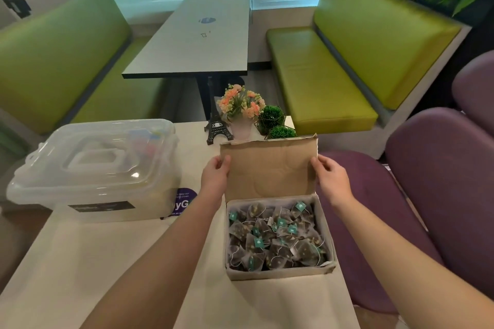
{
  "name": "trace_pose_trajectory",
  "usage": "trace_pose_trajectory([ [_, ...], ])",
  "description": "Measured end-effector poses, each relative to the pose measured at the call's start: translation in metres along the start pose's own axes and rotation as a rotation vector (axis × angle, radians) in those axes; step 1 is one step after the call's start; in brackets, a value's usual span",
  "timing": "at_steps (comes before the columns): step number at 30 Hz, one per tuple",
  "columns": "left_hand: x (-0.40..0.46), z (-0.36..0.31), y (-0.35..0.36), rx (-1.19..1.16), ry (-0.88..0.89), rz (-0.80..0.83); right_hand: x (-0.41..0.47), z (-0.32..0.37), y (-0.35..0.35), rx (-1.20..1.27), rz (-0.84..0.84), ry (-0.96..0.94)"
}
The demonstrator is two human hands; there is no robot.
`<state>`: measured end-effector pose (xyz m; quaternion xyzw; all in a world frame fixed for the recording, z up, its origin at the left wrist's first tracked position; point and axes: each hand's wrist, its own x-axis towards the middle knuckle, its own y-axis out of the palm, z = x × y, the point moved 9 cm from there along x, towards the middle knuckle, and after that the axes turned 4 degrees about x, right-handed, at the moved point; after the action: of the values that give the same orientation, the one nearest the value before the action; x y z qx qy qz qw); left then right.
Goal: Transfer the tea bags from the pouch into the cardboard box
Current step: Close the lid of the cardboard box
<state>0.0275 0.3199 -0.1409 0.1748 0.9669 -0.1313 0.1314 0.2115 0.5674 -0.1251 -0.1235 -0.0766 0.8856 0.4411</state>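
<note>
An open cardboard box [278, 274] sits on the table at the right, full of several pyramid tea bags [275, 238] with teal tags. Its brown lid flap [270, 168] stands upright at the far side. My left hand [215, 176] pinches the flap's left edge and my right hand [331, 176] pinches its right edge. No pouch shows in view.
A clear plastic lidded storage bin [96, 171] stands at the left of the cream table [107, 262]. Behind the box are a small Eiffel Tower model [217, 125], a flower pot [242, 115] and green balls [272, 120]. Purple chairs [433, 181] stand to the right.
</note>
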Motion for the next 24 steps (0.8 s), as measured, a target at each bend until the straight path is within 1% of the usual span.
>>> trace_pose_trajectory([
  [5, -0.013, -0.023, -0.009, 0.054, 0.112, -0.034, -0.009, 0.019, -0.011, 0.159, -0.040, -0.027],
  [8, -0.035, -0.027, -0.013, 0.076, 0.187, 0.033, -0.023, 0.018, -0.018, 0.258, -0.050, -0.009],
  [11, -0.057, -0.018, -0.018, 0.080, 0.242, 0.133, -0.041, 0.015, -0.022, 0.240, -0.047, -0.058],
  [13, -0.068, -0.010, -0.021, 0.085, 0.247, 0.172, -0.054, 0.008, -0.027, 0.222, -0.061, -0.077],
  [16, -0.083, -0.003, -0.027, 0.156, 0.283, 0.166, -0.082, -0.001, -0.034, 0.238, -0.074, -0.076],
  [19, -0.095, 0.004, -0.033, 0.251, 0.343, 0.139, -0.111, -0.013, -0.034, 0.284, -0.015, -0.034],
  [21, -0.101, 0.009, -0.035, 0.303, 0.387, 0.145, -0.126, -0.020, -0.037, 0.226, 0.004, -0.046],
  [24, -0.106, 0.020, -0.035, 0.363, 0.414, 0.187, -0.137, -0.031, -0.041, 0.010, 0.001, -0.084],
])
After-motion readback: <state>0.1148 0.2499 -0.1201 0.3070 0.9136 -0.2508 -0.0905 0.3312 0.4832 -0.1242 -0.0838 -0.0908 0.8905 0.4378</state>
